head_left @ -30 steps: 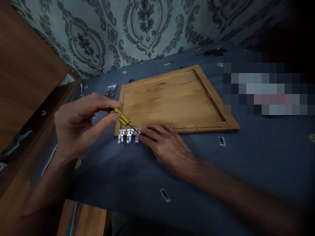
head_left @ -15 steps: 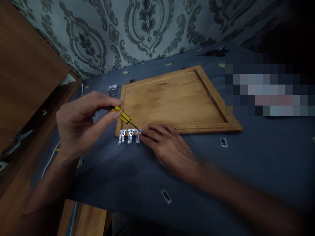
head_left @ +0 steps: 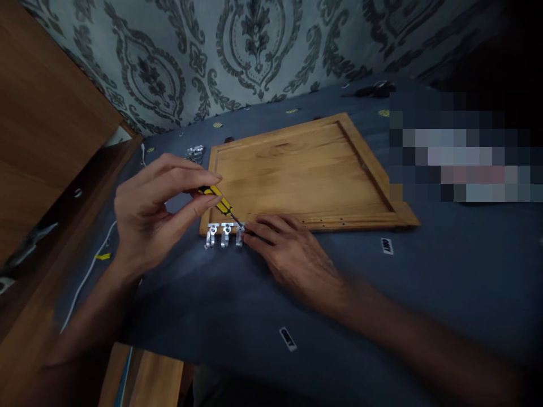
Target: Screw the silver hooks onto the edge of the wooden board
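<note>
Nearest, at the lower left, is a brown wooden board [head_left: 156, 373], before a dark blue cloth with small printed labels [head_left: 237, 316]. The bare right hand [head_left: 292, 254] lies palm down, fingers lightly curled along the near edge of a rectangular, honey-brown wooden panel [head_left: 297, 175]; whether its fingertips grip anything cannot be told. The bare left hand [head_left: 163, 206] is closed to a pinch, thumb against fingers, on a slim yellow-and-black screwdriver [head_left: 220, 200]. The screwdriver sits above the panel's near left corner, its long axis slanting down and rightward — handle up by the left hand, tip at the rightmost of three curved silver metal hooks [head_left: 226, 232]. Good work here likely means keeping the tip seated, the shaft in line with the fastener and the hook steadied. The hooks' curved ends point towards the viewer; the panel's long axis runs left to right. Beyond — loose silver metal pieces [head_left: 195, 152], then a grey floral-patterned backdrop [head_left: 254, 39].
</note>
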Demonstrator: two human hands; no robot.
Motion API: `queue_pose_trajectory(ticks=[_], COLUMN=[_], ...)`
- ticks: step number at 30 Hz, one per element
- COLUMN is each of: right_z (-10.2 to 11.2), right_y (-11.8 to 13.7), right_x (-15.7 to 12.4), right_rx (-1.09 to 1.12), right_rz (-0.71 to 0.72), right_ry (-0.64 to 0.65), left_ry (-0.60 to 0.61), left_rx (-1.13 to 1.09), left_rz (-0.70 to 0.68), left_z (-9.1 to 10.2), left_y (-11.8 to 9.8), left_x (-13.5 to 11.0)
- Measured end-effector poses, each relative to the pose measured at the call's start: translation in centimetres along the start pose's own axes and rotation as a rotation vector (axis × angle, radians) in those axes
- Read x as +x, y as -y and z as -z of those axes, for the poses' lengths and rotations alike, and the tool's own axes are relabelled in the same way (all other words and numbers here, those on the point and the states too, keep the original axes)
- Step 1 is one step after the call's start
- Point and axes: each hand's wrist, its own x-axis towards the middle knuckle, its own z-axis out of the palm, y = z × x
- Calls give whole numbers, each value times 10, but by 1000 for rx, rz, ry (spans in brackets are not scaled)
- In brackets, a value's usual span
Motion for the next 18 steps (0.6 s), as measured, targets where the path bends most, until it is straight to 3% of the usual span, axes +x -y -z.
queue_pose_trajectory(ticks=[7,18], right_z=[1,-1], right_y=[1,0], right_x=[1,0], right_rx=[-11,-7], right_rz=[-9,3], right_ry=[-9,-26], left_ry=[-43,69], left_rx=[-24,-103], left_rz=[-15,-23], left_z=[-4,5], left_y=[0,10], left_x=[-1,3])
